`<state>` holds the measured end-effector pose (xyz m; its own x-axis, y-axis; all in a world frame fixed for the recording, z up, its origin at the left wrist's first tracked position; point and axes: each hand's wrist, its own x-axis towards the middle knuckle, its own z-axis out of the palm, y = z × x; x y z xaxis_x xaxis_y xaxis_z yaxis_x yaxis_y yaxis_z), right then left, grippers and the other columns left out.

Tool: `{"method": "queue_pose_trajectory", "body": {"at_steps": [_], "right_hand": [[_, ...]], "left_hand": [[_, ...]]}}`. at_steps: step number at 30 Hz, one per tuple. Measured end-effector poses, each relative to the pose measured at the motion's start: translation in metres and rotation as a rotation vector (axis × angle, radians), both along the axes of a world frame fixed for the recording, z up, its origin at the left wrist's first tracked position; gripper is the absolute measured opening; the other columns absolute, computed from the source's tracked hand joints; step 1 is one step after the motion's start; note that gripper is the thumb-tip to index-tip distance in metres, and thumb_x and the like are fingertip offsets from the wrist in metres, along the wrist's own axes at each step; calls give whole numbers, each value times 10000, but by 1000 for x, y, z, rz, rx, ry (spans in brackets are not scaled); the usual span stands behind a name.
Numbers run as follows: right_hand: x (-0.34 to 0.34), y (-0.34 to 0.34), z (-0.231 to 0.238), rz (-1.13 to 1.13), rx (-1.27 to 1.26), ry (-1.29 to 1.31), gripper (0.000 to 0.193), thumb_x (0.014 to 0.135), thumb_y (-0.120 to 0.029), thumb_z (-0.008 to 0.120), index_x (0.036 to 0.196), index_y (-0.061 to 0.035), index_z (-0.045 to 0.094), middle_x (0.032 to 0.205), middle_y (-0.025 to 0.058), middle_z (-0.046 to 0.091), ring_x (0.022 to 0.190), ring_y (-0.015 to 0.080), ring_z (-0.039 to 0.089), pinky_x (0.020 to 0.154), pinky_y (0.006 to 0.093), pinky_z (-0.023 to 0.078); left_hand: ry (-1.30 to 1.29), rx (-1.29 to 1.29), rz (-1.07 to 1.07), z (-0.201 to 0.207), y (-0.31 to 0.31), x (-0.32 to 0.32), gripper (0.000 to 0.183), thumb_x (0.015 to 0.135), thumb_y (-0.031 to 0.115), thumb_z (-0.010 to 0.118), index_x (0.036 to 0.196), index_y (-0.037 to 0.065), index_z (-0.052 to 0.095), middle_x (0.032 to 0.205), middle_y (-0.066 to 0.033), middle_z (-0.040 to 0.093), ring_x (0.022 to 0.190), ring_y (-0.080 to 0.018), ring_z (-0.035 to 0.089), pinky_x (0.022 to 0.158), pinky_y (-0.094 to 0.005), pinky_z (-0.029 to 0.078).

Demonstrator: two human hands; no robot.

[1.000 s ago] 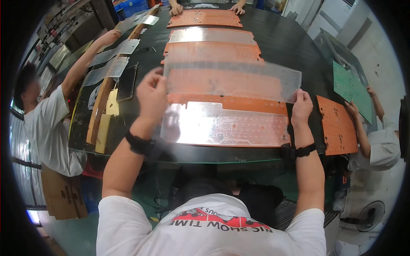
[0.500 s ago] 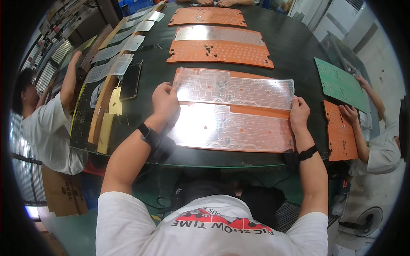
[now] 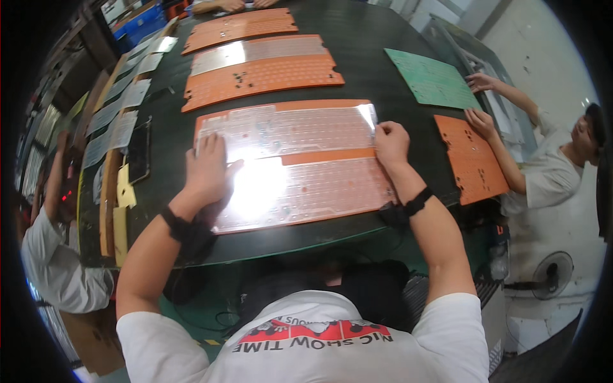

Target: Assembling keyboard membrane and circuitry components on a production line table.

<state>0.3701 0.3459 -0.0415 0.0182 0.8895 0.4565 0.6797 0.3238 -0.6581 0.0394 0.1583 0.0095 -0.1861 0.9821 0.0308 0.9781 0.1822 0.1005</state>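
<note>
- The near orange board lay on the dark worktop, closest to the person's body.
- One clear sheet, the near sheet, lay flat on that board's near half. This part looked done.
- The left hand was at the board's left end. Its fingers were spread wide and lay flat on the far sheet.
- The right hand was at the board's right end. Its fingers were curled in close by the far sheet's edge; I could not see if they pinched it.
- The far sheet lay on the board's far half, with a thin orange strip between the two sheets. It looked almost done, maybe with just a little straightening or pressing left.
- Beyond the near orange board, the second orange board had one shiny sheet on its far half. Its near half was bare, so that half seemed left to do.
- Beyond both, the farthest orange board showed no sheet that I could see.
- Half a second earlier, the left fingers held the far sheet by its end; now they were on top of it.
- A second earlier, both hands held that sheet up above the near orange board; now it was down.
</note>
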Motion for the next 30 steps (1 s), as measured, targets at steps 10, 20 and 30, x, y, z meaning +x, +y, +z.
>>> {"method": "queue_pose_trajectory", "body": {"at_steps": [10, 20, 30], "right_hand": [[-3, -5, 12, -10, -60, -41, 128, 766, -122, 592, 764, -3, 639, 808, 161, 603, 791, 323, 595, 735, 405, 467], [-11, -13, 22, -55, -4, -135, 146, 794, -122, 574, 862, -1, 621, 883, 172, 601, 830, 320, 592, 753, 393, 471], [-10, -27, 30, 561, -31, -727, 651, 889, -434, 477, 1324, 42, 391, 1404, 252, 338, 1309, 424, 291, 1068, 497, 238]], "left_hand": [[-89, -79, -60, -3, -4, -19, 712, 878, 433, 511, 1410, 13, 293, 1491, -182, 233, 1401, -330, 154, 1074, -566, 145], [-99, -56, -31, -1, -6, -16, 711, 875, 424, 508, 1415, 18, 288, 1496, -181, 226, 1405, -330, 141, 1067, -579, 151], [-68, -84, -44, 0, -6, -15, 715, 869, 423, 497, 1410, 2, 289, 1490, -182, 234, 1400, -341, 142, 1060, -583, 160]]}}
